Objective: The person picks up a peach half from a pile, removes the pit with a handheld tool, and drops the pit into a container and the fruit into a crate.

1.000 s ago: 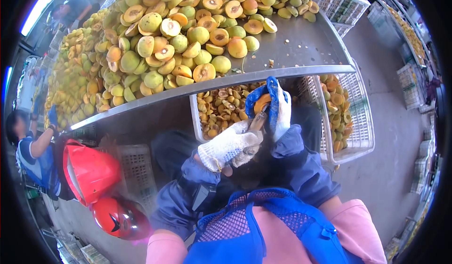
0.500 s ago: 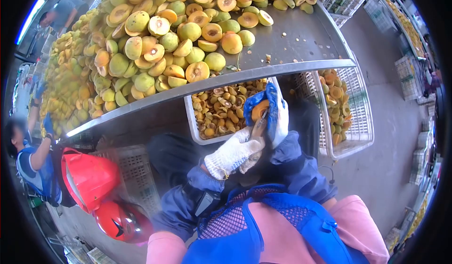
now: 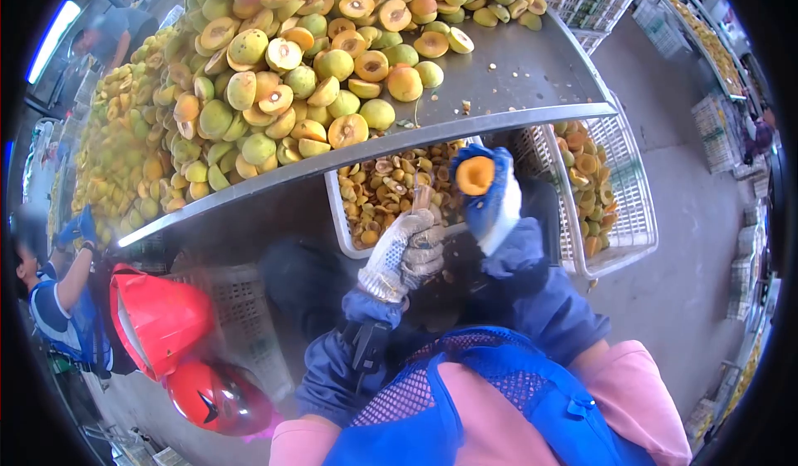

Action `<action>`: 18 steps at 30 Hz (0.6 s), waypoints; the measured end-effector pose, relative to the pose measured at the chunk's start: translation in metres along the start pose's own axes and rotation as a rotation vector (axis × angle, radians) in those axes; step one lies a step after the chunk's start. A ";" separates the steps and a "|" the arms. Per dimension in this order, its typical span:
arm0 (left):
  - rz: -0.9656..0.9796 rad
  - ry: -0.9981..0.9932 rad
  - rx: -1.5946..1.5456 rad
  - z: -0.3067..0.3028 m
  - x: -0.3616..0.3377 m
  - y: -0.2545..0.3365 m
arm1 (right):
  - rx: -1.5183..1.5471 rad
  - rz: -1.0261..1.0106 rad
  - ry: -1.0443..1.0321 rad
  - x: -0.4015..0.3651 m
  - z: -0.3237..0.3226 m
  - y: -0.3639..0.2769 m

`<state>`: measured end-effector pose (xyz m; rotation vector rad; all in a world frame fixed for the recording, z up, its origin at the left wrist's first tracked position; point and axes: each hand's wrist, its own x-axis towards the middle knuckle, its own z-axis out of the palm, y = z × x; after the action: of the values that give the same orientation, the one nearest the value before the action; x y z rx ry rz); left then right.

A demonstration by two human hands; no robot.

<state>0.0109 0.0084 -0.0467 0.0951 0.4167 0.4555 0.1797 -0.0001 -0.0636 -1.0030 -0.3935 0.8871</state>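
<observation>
My left hand (image 3: 407,254), in a white dotted glove, is closed around a small pitting tool with a wooden handle (image 3: 422,198). The tool points up in front of the crate of scraps; its thin tip is hard to make out. My right hand (image 3: 492,200), in a white glove with blue over the fingers, holds a peach half (image 3: 475,175) with its cut side facing me. A round hollow shows in the middle of that half. Tool and fruit are apart. Below the hands' level, a white crate (image 3: 337,216) holds pits and fruit scraps.
A metal table (image 3: 532,63) bears a big heap of halved peaches (image 3: 316,83), its raised edge just beyond my hands. To the right stands a white basket (image 3: 636,208) with peach halves. At left are a red bag (image 3: 162,316), a red helmet (image 3: 212,395) and a co-worker (image 3: 71,300).
The tool has come out of the peach half. My left hand has moved left with it, and my right hand has turned the fruit's hollow side into view.
</observation>
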 end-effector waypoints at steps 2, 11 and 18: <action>-0.024 0.245 0.313 0.000 0.001 0.007 | -0.581 -0.376 -0.151 0.008 -0.021 -0.037; -0.008 0.306 0.364 -0.031 -0.006 0.013 | -1.876 -0.313 0.002 0.094 -0.178 -0.153; -0.035 0.268 0.471 -0.041 0.016 0.017 | -1.668 -0.704 -0.787 0.147 0.057 -0.085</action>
<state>-0.0002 0.0308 -0.0867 0.4861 0.7839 0.3290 0.2694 0.1276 0.0230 -1.7304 -2.2308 0.0658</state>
